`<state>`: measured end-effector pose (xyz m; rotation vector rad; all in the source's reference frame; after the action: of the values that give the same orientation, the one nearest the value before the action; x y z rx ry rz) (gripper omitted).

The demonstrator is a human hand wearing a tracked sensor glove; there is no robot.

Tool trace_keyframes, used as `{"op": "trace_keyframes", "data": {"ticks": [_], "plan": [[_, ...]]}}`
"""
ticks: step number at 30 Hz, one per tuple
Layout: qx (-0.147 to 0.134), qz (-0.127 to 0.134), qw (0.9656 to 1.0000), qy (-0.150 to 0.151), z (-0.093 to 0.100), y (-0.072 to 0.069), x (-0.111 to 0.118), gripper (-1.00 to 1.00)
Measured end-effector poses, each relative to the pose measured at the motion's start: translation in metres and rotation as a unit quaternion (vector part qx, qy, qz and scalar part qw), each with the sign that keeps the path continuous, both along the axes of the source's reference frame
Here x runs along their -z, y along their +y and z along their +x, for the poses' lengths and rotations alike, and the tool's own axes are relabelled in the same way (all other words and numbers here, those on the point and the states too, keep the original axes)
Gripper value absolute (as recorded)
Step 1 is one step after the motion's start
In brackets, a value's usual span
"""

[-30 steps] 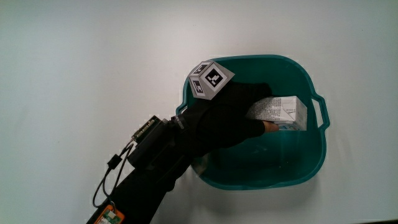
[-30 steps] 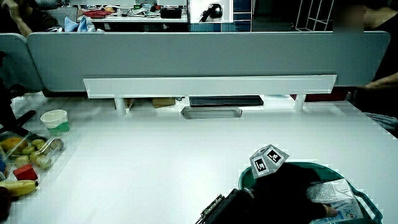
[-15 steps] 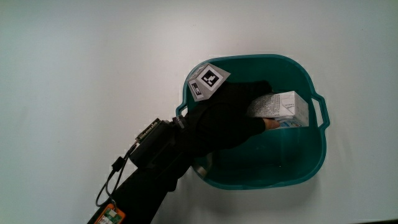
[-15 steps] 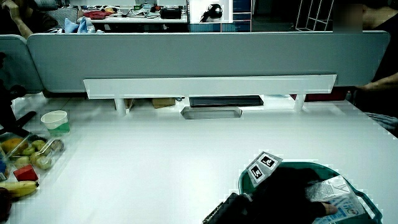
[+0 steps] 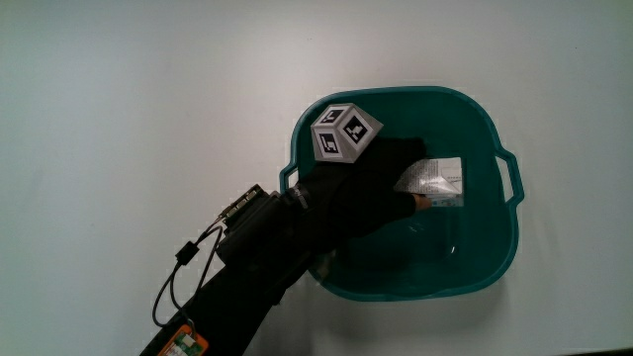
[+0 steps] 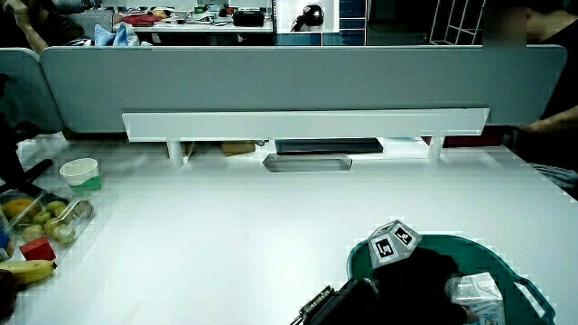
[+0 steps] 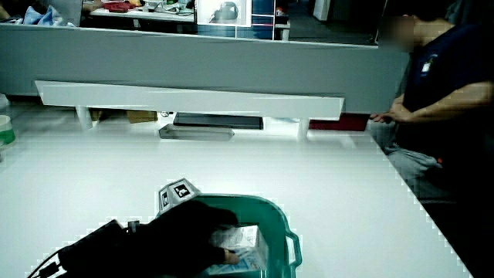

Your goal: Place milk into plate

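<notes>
A white milk carton (image 5: 436,181) is inside a teal basin (image 5: 510,235) with side handles, standing nearly upright. The gloved hand (image 5: 368,190) reaches over the basin's rim and its fingers are shut on the carton's side. The patterned cube (image 5: 346,133) sits on the back of the hand. In both side views the carton (image 6: 477,296) (image 7: 244,238) shows low in the basin (image 6: 452,240) (image 7: 272,205), with the hand (image 6: 423,282) (image 7: 193,232) against it. No flat plate is visible.
A black device with a cable (image 5: 240,215) is strapped to the forearm. In a side view a paper cup (image 6: 79,171), a clear box of fruit (image 6: 45,221), a red block (image 6: 36,248) and a banana (image 6: 23,271) lie at the table's edge.
The hand has turned the carton from lying on its long side to nearly upright inside the basin. The cube on the hand has rotated with the wrist.
</notes>
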<state>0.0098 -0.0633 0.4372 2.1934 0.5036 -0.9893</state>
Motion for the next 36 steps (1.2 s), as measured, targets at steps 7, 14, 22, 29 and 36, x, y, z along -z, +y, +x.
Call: {"op": "trace_keyframes", "data": {"ticks": [7,14,22,29,36], "plan": [[-0.018,-0.002,0.9986,-0.049,0.007,0.001,0.003,0.00],[-0.025,-0.010,0.9972,-0.070,0.011,0.002,0.002,0.00],[-0.038,-0.003,0.9957,-0.084,0.014,0.004,-0.004,-0.11],[-0.023,0.004,0.9968,-0.076,0.007,0.002,0.011,-0.47],[-0.045,0.062,0.9916,-0.104,0.001,0.014,0.052,-0.84]]}}
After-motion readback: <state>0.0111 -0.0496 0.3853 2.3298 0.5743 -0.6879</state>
